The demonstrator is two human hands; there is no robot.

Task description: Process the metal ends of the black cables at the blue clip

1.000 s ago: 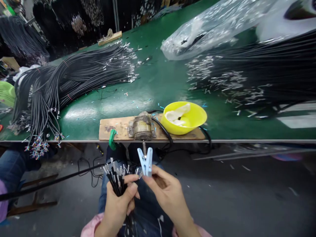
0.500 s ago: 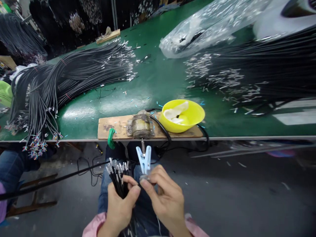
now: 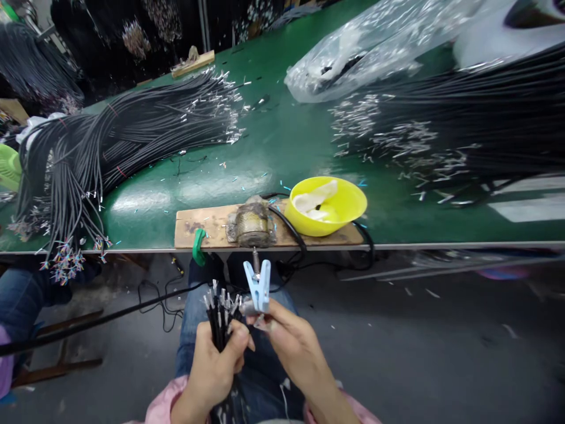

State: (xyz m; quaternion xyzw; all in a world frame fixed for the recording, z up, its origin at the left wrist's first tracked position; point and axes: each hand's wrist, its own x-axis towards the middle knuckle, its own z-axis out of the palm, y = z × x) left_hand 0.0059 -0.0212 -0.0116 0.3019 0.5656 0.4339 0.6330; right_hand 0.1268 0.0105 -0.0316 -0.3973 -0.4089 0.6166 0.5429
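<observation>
My left hand (image 3: 219, 360) is wrapped round a bundle of black cables (image 3: 216, 330) with silvery stripped ends pointing up. A light blue clothespin (image 3: 258, 287) hangs from the shaft of a small motor (image 3: 252, 225) at the table edge. My right hand (image 3: 291, 338) is closed just below the clothespin, thumb and fingers pinched at its lower tip. Something small, greyish and see-through shows at those fingertips; I cannot make out what it is. The cable ends stand just left of the clothespin.
The motor sits on a wooden board (image 3: 212, 231) with a green clip (image 3: 198, 246) and a yellow bowl (image 3: 326, 227) holding white pieces. Black cable bundles (image 3: 159, 118) lie left, more cables (image 3: 468, 118) right, on the green table (image 3: 273, 141). A plastic bag (image 3: 348, 59) lies behind.
The cable bundle in my left hand has shifted slightly right, closer to the clothespin. My right hand has moved a little down and left, its fingers now lower under the clothespin.
</observation>
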